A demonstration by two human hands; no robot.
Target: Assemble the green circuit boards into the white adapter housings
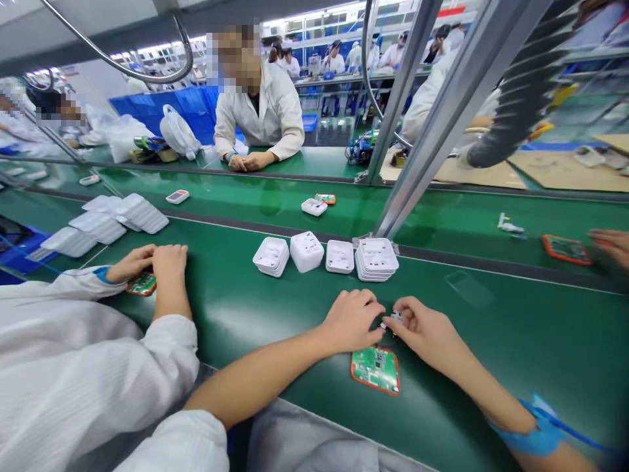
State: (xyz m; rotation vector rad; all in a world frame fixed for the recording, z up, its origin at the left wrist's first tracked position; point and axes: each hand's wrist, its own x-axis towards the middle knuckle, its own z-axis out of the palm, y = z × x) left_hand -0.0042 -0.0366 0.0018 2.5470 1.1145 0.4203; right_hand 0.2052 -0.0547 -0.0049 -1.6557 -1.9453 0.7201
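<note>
My left hand is over the green bench with its fingers bent and thumb and fingertips close together; what they grip is too small to make out. Opposite it, my right hand pinches a small white and metallic part between thumb and fingers. The fingertips of both hands nearly meet there. Just below them a green circuit board with an orange-red rim lies flat on the bench. A blue wrist strap with a cord circles my right wrist.
Stacks of white square housings stand behind my hands. At left, a co-worker's hands are over another board. A metal post rises behind the stacks. Another hand reaches in at right near a board.
</note>
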